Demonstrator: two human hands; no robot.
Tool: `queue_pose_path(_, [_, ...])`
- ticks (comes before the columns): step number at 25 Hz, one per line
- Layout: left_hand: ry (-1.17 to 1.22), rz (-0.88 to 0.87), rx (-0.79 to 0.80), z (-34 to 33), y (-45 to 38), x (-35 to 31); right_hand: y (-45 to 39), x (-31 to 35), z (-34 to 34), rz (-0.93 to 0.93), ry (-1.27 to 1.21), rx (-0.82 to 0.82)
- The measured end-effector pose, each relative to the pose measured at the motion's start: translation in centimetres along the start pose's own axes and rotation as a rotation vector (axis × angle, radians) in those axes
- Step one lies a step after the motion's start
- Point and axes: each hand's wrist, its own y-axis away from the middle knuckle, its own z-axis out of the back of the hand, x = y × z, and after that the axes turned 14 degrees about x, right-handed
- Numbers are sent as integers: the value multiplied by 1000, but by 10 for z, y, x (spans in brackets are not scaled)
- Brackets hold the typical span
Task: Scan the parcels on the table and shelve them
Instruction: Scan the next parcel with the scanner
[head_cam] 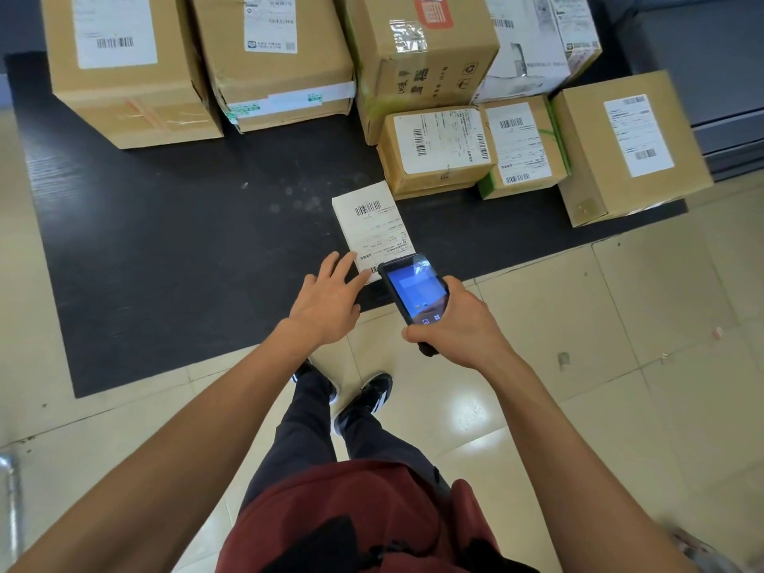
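A small flat white parcel (pixel 372 225) with barcodes lies near the front edge of the black table (pixel 173 225). My left hand (pixel 328 303) reaches to its near left corner with straight fingers, the fingertips touching it. My right hand (pixel 459 328) grips a black handheld scanner (pixel 415 291) with a lit blue screen, held just over the parcel's near end. Several cardboard parcels stand behind, among them a small labelled box (pixel 438 148) and a box at the right edge (pixel 628 146).
Large cartons (pixel 128 68) fill the back of the table from left to right. A grey shelf unit (pixel 711 76) stands at the far right. The floor is beige tile (pixel 599 324); my legs and shoes are below the table edge.
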Motion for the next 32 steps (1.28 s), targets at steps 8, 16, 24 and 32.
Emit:
queue_pose_path(8, [22,3,-8,-3,0,0,4,-1,1,-2,12,-2])
queue_pose_path(16, [60,12,10,-3,1,-1,6,-4,-5,-15,20,-12])
queue_pose_path(24, [205,150,-53,-11,26,22,-4,18,-22,42,24,-4])
queue_pose_path(32, [484,336,-135,-32,83,99,-65,81,-90,136,104,-68])
